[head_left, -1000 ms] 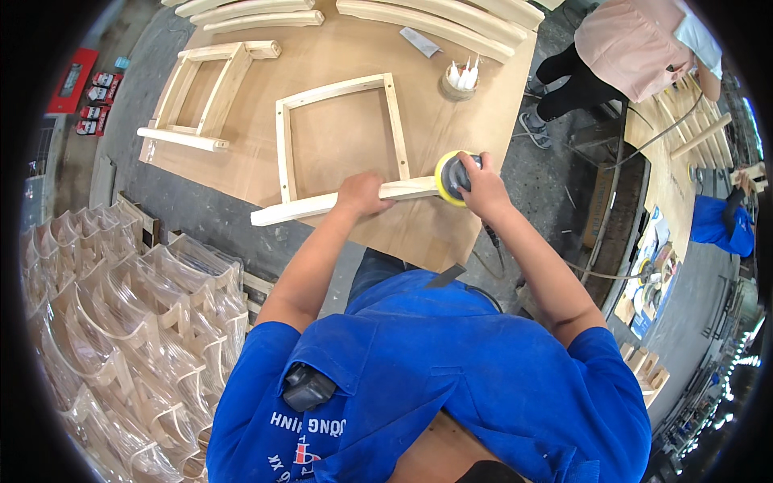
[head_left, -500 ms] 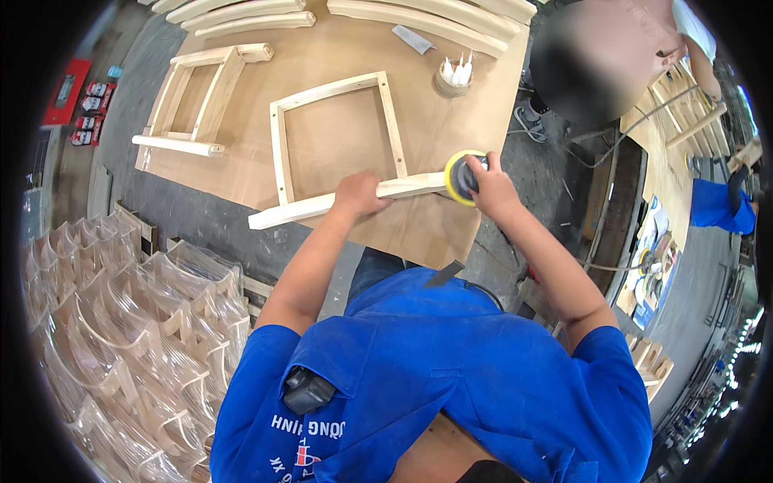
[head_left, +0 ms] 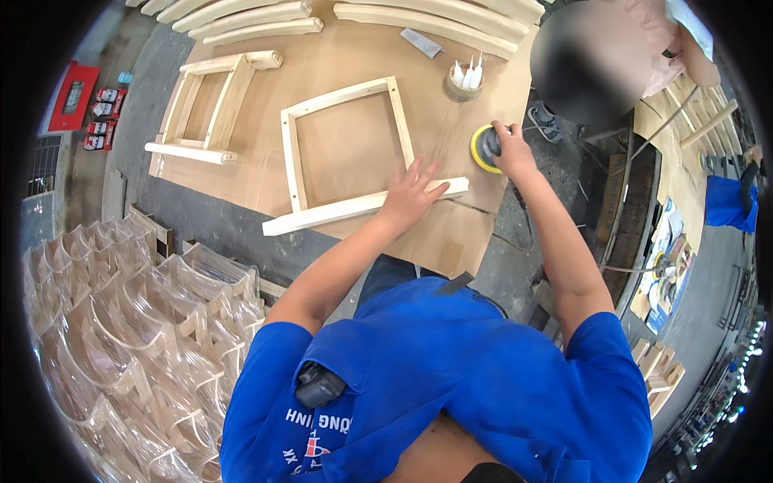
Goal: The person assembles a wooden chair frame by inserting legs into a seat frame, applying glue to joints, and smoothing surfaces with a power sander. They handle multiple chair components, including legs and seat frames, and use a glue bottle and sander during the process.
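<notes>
Rail (head_left: 346,211) slants lengthwise from near left to farther right, left fingers (head_left: 412,173) spread over it, right fingers (head_left: 501,129) clasping sander (head_left: 486,146).

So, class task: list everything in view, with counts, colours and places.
table: one, brown, centre
wooden frame: one, pale, table centre
sander: one, dark and yellow, right of frame
second frame: one, pale, table's left
wooden pieces: several, pale, table's far side
bottles: several, white, in tub
sheet: one, greyish, near bottles
wrapped wooden parts: many, pale, lower left
cabinet: one, red, far left
co-worker: one, pink top, upper right
shirt: one, blue, bottom
left hand: one, bare, spread across frame
right hand: one, bare, holding sander
</notes>
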Tool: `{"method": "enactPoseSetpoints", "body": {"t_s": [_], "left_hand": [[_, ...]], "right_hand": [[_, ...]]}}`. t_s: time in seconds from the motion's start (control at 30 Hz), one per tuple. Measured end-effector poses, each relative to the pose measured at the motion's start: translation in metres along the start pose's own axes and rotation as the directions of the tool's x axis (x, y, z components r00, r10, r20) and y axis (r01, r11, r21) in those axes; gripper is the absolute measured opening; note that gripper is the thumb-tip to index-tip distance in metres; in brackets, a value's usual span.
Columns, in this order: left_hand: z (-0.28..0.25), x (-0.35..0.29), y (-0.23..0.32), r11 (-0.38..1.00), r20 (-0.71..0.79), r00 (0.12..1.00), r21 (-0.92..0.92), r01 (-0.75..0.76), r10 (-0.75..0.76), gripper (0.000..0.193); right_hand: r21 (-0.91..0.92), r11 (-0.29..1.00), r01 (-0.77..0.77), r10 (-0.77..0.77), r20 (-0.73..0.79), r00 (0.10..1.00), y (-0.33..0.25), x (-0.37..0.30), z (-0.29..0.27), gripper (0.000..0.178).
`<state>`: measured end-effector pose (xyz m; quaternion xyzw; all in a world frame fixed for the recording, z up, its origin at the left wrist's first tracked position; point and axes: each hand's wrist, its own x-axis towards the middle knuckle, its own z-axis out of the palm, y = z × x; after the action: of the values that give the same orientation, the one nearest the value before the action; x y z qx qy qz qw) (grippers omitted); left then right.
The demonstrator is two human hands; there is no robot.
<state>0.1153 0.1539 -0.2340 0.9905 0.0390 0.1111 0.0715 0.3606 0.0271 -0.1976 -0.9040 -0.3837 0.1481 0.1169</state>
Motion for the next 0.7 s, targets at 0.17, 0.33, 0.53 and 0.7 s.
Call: {"method": "enactPoseSetpoints", "body": {"t_s": [0.17, 0.33, 0.53, 0.7], "left_hand": [[0.0, -0.006, -0.006, 0.994, -0.052, 0.993, 0.024, -0.106, 0.107, 0.036], [-0.005, -0.009, -0.015, 0.969, -0.031, 0.992, -0.219, 0.111, -0.121, 0.049], [-0.018, -0.037, -0.047, 0.882, 0.26, 0.917, -0.289, 0.373, -0.303, 0.047], [-0.02, -0.031, -0.059, 0.891, 0.369, 0.894, -0.27, 0.365, -0.255, 0.038]], "right_hand": [[0.066, 0.998, 0.019, -0.02, 0.016, 1.0, -0.003, 0.014, 0.021, 0.071], [0.069, 0.996, 0.048, -0.047, -0.023, 0.999, -0.012, 0.026, 0.026, 0.072], [0.158, 0.985, 0.065, -0.057, -0.057, 0.997, -0.025, 0.044, 0.026, 0.074], [0.155, 0.986, 0.066, -0.065, -0.013, 0.998, -0.023, 0.049, 0.021, 0.07]]}}
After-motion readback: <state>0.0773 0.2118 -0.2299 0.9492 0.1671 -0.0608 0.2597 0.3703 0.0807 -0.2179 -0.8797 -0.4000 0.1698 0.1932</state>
